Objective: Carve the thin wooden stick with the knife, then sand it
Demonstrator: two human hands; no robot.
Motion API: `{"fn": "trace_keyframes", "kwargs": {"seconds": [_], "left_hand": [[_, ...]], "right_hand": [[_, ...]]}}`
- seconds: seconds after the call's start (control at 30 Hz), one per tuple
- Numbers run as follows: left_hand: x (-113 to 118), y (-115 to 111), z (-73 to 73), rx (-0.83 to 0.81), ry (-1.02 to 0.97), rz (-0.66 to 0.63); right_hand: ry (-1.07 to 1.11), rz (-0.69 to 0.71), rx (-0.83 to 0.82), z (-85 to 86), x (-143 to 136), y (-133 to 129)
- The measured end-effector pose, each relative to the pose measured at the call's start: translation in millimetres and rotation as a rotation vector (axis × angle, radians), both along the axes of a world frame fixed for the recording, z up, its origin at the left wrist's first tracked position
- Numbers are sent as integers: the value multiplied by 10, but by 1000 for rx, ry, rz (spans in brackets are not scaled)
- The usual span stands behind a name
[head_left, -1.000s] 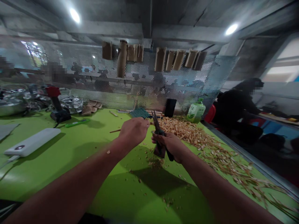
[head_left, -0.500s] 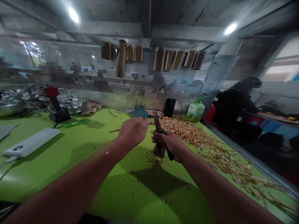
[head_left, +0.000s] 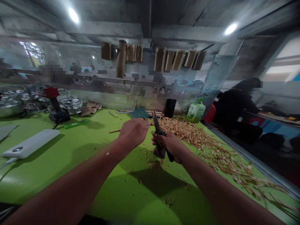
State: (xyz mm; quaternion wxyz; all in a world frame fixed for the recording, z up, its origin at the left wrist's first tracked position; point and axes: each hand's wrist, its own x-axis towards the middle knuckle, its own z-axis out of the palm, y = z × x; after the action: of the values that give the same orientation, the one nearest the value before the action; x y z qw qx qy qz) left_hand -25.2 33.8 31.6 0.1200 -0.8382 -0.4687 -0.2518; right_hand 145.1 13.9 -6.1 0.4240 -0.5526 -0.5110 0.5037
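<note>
My left hand [head_left: 134,132] is closed around a thin wooden stick [head_left: 114,131], whose one end sticks out to the left; its other end shows faintly by the fingertips. My right hand [head_left: 170,144] grips a dark pliers-like cutting tool [head_left: 157,125], its narrow jaws pointing up and away and slightly apart. The tool's tip is just right of my left fingertips. Beneath the right hand a small dark reddish block [head_left: 159,152] is partly hidden. Small chips [head_left: 156,164] are scattered on the green table [head_left: 112,193] below.
Wood shavings [head_left: 192,132] spread to the right. Behind stand a green-capped bottle [head_left: 196,111] and a dark phone-like slab [head_left: 170,107]. At left lie a white power bank [head_left: 32,143], a green knife [head_left: 77,123] and a red-black power tool [head_left: 55,104]. A person [head_left: 236,106] sits at right.
The tool in my right hand has tilted very slightly, its jaw tips shifting a little to the left. My left hand has hardly moved.
</note>
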Motion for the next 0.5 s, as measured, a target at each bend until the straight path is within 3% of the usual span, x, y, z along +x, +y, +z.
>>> {"fn": "trace_keyframes", "kwargs": {"seconds": [0.3,0.5], "left_hand": [[1,6,2,23,2,-27],[-19,29,-7,21,-9,-40]], "right_hand": [[-43,-68,21,-12,-66,-11],[-179,-129,63,91,-98,-65]]}}
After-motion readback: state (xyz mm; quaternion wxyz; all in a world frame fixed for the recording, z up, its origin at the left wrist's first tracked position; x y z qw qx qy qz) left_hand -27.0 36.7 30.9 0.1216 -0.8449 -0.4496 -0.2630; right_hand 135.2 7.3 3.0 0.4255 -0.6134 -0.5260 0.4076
